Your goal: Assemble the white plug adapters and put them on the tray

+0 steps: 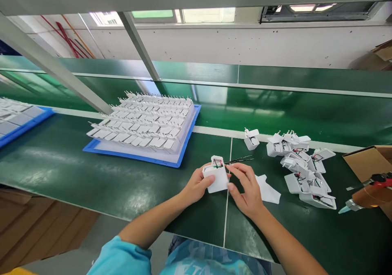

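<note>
My left hand [199, 185] grips a white plastic adapter housing [218, 181] above the green bench, its thumb across the front. The housing is open at the top, with red and dark green wires inside and a raised white cap piece [217, 160] behind. My right hand [245, 187] has its thumb and fingertips curled against the housing's right edge. Dark, thin tweezers [240, 159] stick out just behind my right fingers; whether they lie on the bench or touch the hand, I cannot tell. A white paper-like piece [268, 190] lies beside my right hand.
A blue-rimmed tray [180, 158] at left centre carries rows of white adapters; another blue tray [27, 128] stands far left. Several open housings [306, 168] are heaped to the right, one housing [251, 139] apart. An orange-brown tool [367, 195] and cardboard box [364, 164] sit far right.
</note>
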Action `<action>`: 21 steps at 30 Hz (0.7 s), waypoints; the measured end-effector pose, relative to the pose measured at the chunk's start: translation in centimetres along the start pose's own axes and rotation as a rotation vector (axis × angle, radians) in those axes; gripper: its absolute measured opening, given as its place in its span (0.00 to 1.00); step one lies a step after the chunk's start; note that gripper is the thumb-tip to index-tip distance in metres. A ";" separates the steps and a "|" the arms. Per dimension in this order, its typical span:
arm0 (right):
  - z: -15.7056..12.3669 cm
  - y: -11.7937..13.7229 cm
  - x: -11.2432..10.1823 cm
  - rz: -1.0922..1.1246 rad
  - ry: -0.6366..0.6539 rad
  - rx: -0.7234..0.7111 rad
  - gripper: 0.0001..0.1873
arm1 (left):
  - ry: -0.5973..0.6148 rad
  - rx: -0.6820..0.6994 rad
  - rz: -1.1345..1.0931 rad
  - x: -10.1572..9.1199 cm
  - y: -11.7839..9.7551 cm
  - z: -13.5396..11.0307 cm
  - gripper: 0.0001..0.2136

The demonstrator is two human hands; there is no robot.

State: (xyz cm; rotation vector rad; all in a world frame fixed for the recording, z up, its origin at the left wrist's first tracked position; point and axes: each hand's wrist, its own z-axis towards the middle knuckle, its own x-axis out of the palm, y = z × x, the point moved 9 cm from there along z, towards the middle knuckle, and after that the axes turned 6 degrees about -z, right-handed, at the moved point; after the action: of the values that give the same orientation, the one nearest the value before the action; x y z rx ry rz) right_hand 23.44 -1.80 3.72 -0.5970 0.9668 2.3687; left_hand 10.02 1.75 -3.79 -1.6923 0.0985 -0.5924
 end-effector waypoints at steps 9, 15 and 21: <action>-0.8 -9.0 3.8 -0.550 0.294 0.050 0.21 | 0.032 -0.064 -0.029 0.7 -0.4 -0.4 0.32; -0.6 -9.1 3.7 -0.553 0.284 0.043 0.16 | -0.019 -0.067 0.150 -0.4 0.0 -0.6 0.29; 0.7 -4.9 -2.3 -0.187 -0.103 0.143 0.10 | -0.030 -0.053 0.242 -0.3 -0.1 -0.3 0.24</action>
State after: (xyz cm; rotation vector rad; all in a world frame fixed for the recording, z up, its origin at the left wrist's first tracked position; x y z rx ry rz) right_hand 27.98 1.13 2.98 -0.4836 0.9799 2.1247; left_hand 9.58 1.58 -3.81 -1.7087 0.2951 -0.3854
